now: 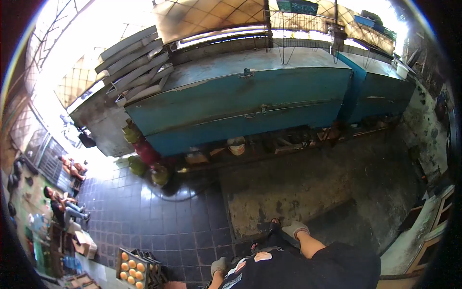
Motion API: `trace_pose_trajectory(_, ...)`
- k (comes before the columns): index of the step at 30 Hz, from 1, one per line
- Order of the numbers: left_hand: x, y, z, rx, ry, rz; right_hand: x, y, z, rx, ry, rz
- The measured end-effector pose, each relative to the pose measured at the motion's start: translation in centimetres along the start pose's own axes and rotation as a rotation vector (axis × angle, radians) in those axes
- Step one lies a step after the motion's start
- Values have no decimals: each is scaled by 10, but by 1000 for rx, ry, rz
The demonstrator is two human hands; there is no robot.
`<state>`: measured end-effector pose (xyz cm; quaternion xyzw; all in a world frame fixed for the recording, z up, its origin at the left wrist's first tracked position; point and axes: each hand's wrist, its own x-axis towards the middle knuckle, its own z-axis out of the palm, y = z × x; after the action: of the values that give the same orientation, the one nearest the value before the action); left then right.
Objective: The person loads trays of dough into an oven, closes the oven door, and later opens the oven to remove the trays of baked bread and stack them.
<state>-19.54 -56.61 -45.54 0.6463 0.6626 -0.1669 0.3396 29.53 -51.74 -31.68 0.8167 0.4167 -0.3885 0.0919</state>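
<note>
My left hand, in a thick grey cloth glove, hangs low beside my body near the bottom of the view. Nothing shows in it, and its fingers cannot be made out. On the other side, my right hand wears a similar pale glove and is held out in front of my dark shirt, above the floor. No object is visible in that hand, and the glove hides how its fingers lie. Nearest to my left hand is a tray of round golden buns, at the lower left and apart from the hand.
A long blue metal cabinet spans the far side, with stacked metal trays at its left end. Gas cylinders and a white bucket stand along its base. People sit at the left, near a cardboard box.
</note>
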Motion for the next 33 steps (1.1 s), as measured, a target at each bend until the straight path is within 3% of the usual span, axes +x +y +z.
trace_pose_trajectory(1, -3, 4, -2, -61, 90, -185, 0, 3, 4, -23, 11, 5)
trace_pose_trajectory(4, 4, -2, 2, -262, 104, -346, 23, 19, 27, 58, 151, -53)
trace_pose_trajectory(8, -11, -2, -7, -147, 108, -208, 28, 25, 21, 89, 36, 20)
trace_pose_trajectory(11, -22, 6, -18, -579, 131, -343, 70, 49, 59, 223, 75, -3)
trace_pose_trajectory(13, -15, 4, -10, -769, 138, -308, 70, 55, 68, 305, 126, -51)
trace_pose_trajectory(17, -5, -2, -4, -602, 155, -149, 22, 36, 29, 199, -26, 23)
trace_pose_trajectory(19, 4, -5, -4, -285, 180, -251, 26, 36, 33, 177, -62, 39)
trace_pose_trajectory(21, -4, 7, -17, -260, 196, -255, 75, 61, 73, 90, -10, -35)
trace_pose_trajectory(26, -1, 8, -10, -337, 276, -298, 23, 27, 26, 206, -115, 53)
trace_pose_trajectory(27, 4, 3, 0, -677, 236, -238, 21, 27, 24, 182, -127, 40)
trace_pose_trajectory(29, 14, 1, 6, -1015, 189, -176, 17, 26, 25, 133, -155, 11)
trace_pose_trajectory(31, 24, 2, 3, -1431, -109, -367, 15, 22, 21, 108, -164, -11)
trace_pose_trajectory(32, 23, 10, -5, -1431, -102, -358, 3, 14, 9, 149, -164, -149)
trace_pose_trajectory(33, 19, 24, -18, -1627, -56, -251, -1, 5, 0, 194, -160, -289)
